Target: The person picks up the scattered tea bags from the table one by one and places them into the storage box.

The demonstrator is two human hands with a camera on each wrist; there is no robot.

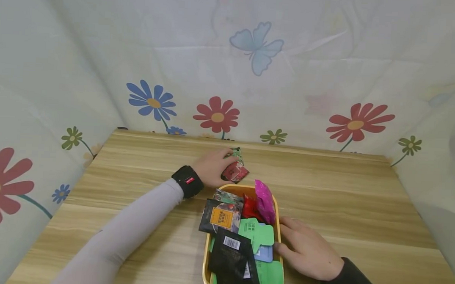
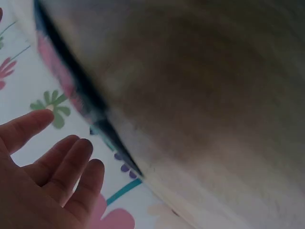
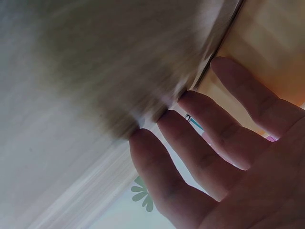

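Note:
On the table beyond the basket lie small packets, a red one (image 1: 235, 172) and a green one (image 1: 236, 155), next to each other. My left hand (image 1: 212, 166) is just to their left, its fingertips over the red packet's edge in the head view. Seen from the left wrist, the fingers (image 2: 62, 171) are spread and slightly bent, with a gap to the packets (image 2: 62, 71). My right hand (image 1: 308, 249) rests beside the yellow basket (image 1: 205, 264), thumb by its side wall. In the right wrist view its fingertips (image 3: 174, 126) meet the tabletop near the basket wall (image 3: 267, 33).
The basket holds several packets: black ones (image 1: 228, 256), a dark one with an orange label (image 1: 221, 218), green cards (image 1: 259, 234), a blue piece (image 1: 264, 253), a red packet (image 1: 249, 207) and a magenta one (image 1: 264, 203). A flower-printed curtain (image 1: 306, 77) stands behind the wooden table (image 1: 344, 185).

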